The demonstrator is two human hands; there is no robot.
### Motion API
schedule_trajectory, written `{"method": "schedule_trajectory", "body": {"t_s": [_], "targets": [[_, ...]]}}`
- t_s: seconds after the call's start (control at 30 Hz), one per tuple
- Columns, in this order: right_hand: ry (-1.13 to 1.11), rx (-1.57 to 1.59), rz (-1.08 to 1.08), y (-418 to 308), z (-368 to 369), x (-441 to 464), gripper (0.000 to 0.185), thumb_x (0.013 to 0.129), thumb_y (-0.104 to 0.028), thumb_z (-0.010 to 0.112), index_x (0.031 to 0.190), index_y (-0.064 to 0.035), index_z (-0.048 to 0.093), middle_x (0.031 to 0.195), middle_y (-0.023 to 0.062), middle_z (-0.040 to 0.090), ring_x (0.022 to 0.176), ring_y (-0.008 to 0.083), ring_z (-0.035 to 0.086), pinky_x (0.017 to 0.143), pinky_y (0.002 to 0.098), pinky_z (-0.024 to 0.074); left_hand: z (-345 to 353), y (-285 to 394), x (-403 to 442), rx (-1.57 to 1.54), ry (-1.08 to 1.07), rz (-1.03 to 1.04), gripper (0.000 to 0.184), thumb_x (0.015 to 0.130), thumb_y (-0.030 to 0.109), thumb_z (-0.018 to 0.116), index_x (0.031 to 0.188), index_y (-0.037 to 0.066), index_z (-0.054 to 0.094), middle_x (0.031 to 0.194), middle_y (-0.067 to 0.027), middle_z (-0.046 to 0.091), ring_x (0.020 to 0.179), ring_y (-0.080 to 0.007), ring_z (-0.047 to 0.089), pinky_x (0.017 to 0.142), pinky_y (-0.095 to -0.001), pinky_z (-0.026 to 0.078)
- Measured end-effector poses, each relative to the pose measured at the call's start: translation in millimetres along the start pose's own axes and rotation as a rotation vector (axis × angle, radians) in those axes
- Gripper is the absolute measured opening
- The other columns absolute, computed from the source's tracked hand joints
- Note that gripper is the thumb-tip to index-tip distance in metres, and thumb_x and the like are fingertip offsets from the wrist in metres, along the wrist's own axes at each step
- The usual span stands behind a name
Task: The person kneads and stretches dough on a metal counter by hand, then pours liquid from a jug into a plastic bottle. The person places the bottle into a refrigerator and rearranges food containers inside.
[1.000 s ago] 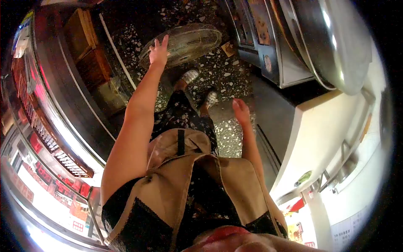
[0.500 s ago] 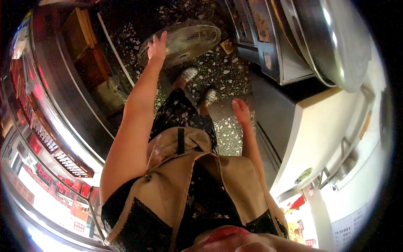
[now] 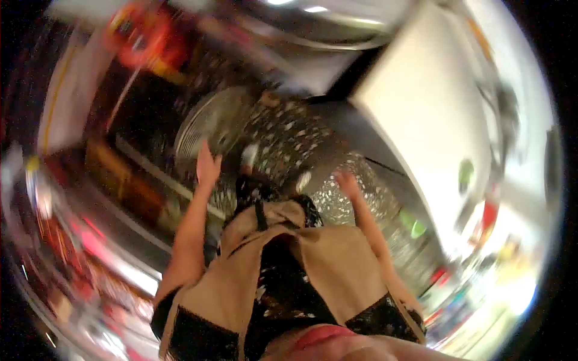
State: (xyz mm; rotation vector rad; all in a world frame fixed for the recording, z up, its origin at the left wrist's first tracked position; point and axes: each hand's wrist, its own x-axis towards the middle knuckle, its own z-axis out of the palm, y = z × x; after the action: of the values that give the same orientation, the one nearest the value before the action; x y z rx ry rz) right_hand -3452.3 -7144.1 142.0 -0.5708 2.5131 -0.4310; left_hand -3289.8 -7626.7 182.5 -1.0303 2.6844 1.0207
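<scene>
Speckled floor (image 3: 289,129) runs as a strip between brown woodwork (image 3: 129,180), left, and a slanting white panel (image 3: 415,102), right; left hand (image 3: 208,167) — fingers out straight, thumb apart, nothing held; round fan (image 3: 214,117) at its fingertips, contact can't tell; right hand (image 3: 346,183) apart, over floor — blurred, finger spread and grip can't tell; red shape (image 3: 147,39) upper left, any writing smeared, unreadable.
</scene>
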Motion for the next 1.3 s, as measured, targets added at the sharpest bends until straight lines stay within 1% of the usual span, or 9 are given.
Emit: {"method": "schedule_trajectory", "body": {"t_s": [0.07,0.37,0.5,0.77,0.97,1.03,1.1,1.23,1.3], "targets": [[-0.061,0.426,0.497,-43,-61,-70,0.037,0.08,-0.034,0.055,0.102,-0.0049,0.06,0.091,0.0175,0.063,0.086,0.0306,0.06,0.077,0.0402,0.0468,3,79,-22,-0.023,-0.235,0.052,0.062,0.083,0.019,0.054,0.134,0.003,0.024,0.128,-0.0214,0.039,0.115,-0.0371,0.04,0.094,-0.0412,0.034],[0.313,0.635,1.178,96,56,-415,0.036,0.076,-0.036,0.055,0.095,-0.0073,0.064,0.092,0.0151,0.063,0.086,0.0303,0.06,0.077,0.0381,0.0473,179,405,-180,0.032,-0.888,0.967,0.037,0.084,0.019,0.051,0.117,0.003,0.05,0.115,-0.0146,0.054,0.106,-0.0277,0.051,0.09,-0.0363,0.04],[0.353,0.701,1.278,144,90,-496,0.037,0.075,-0.035,0.056,0.096,-0.0065,0.063,0.093,0.0151,0.063,0.087,0.0312,0.06,0.076,0.0384,0.047,268,488,-283,0.106,-0.951,1.172,0.035,0.085,0.019,0.051,0.116,0.004,0.051,0.115,-0.0144,0.054,0.106,-0.0278,0.052,0.089,-0.0366,0.041],[1.199,0.909,1.133,311,-23,-604,0.035,0.08,-0.028,0.056,0.105,-0.0036,0.06,0.099,0.0146,0.063,0.092,0.026,0.061,0.079,0.0339,0.0459,389,606,-456,0.337,-1.18,1.56,0.034,0.085,0.022,0.05,0.114,0.005,0.053,0.113,-0.014,0.054,0.102,-0.0306,0.052,0.084,-0.0382,0.043],[1.286,1.003,1.166,476,-21,-712,0.035,0.08,-0.028,0.056,0.105,-0.0043,0.06,0.096,0.0161,0.063,0.089,0.0249,0.06,0.078,0.0331,0.0453,539,724,-566,0.113,-1.101,1.732,0.024,0.08,0.017,0.054,0.103,0.008,0.056,0.1,-0.0121,0.058,0.088,-0.0332,0.056,0.073,-0.0391,0.046],[1.158,0.81,1.351,506,22,-753,0.033,0.081,-0.023,0.055,0.104,0.0001,0.058,0.084,0.0105,0.063,0.075,0.0161,0.059,0.07,0.029,0.0464,584,765,-614,0.008,-1.073,1.808,0.023,0.08,0.015,0.054,0.102,0.008,0.055,0.1,-0.0122,0.058,0.087,-0.0328,0.056,0.073,-0.0389,0.046],[1.06,0.921,1.47,515,40,-803,0.033,0.08,-0.024,0.057,0.102,0.0008,0.059,0.083,0.0088,0.063,0.071,0.0157,0.059,0.067,0.0285,0.0473,606,810,-679,0.1,-1.222,1.736,0.024,0.084,0.016,0.052,0.106,0.008,0.056,0.108,-0.0125,0.056,0.094,-0.031,0.055,0.08,-0.0372,0.045],[1.484,1.556,1.418,539,67,-904,0.028,0.082,-0.018,0.055,0.103,0.0005,0.059,0.078,0.0068,0.061,0.063,0.0117,0.057,0.057,0.0244,0.0454,674,892,-808,-0.196,-1.191,2.028,0.023,0.081,0.013,0.056,0.103,0.007,0.055,0.105,-0.0113,0.058,0.089,-0.0302,0.058,0.074,-0.0349,0.048],[1.63,1.611,1.626,558,57,-946,0.025,0.083,-0.017,0.054,0.102,-0.0004,0.059,0.075,0.0056,0.06,0.058,0.0103,0.054,0.05,0.0219,0.0424,709,932,-866,-0.264,-1.214,2.109,0.023,0.081,0.012,0.055,0.104,0.007,0.055,0.104,-0.0118,0.059,0.088,-0.0294,0.059,0.074,-0.0343,0.049]]}}
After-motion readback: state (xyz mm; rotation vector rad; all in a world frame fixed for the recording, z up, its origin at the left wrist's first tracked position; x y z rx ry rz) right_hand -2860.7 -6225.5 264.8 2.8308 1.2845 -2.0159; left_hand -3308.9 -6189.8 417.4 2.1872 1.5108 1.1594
